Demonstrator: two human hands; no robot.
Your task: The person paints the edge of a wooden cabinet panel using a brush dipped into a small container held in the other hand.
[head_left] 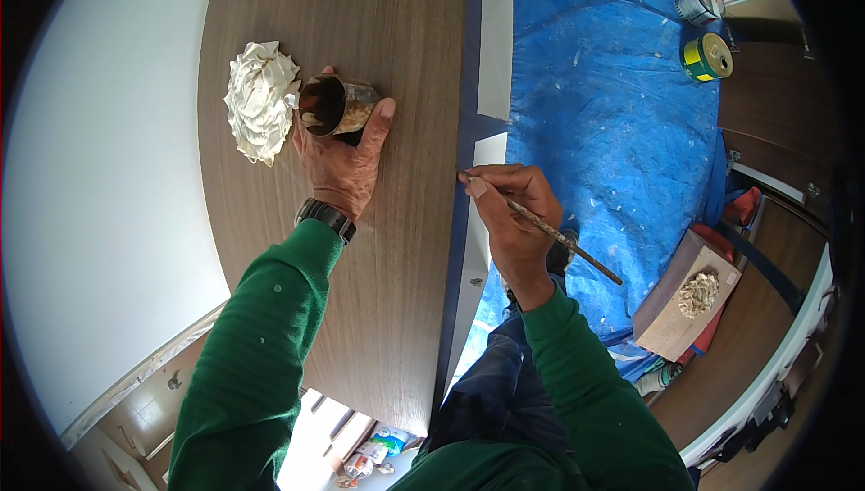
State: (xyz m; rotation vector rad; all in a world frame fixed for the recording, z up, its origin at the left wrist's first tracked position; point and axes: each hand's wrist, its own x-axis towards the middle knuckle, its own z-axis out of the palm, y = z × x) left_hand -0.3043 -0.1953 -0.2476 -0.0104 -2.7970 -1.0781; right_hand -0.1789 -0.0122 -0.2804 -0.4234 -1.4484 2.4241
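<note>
My left hand (341,167) is closed around a small stained cup (359,113) with dark brown showing inside. It holds the cup over a brown wood-grain panel (378,311). Between the fingers of my right hand (518,221) is a thin paintbrush (590,257), its handle slanting down to the right. The brush's tip end, mostly covered by my fingertips, is at the dark blue edge strip (462,144) along the panel's right side; I cannot tell whether it touches. Just left of the cup lies a crumpled, off-white cloth or paper wad (259,104).
A paint-spotted blue tarp (595,113) covers the floor to the right. Two tins, one yellow and green (707,58) and one whitish (701,3), stand at its far right. A box (680,297) bearing another crumpled wad sits nearer. A white surface (108,176) borders the panel's left.
</note>
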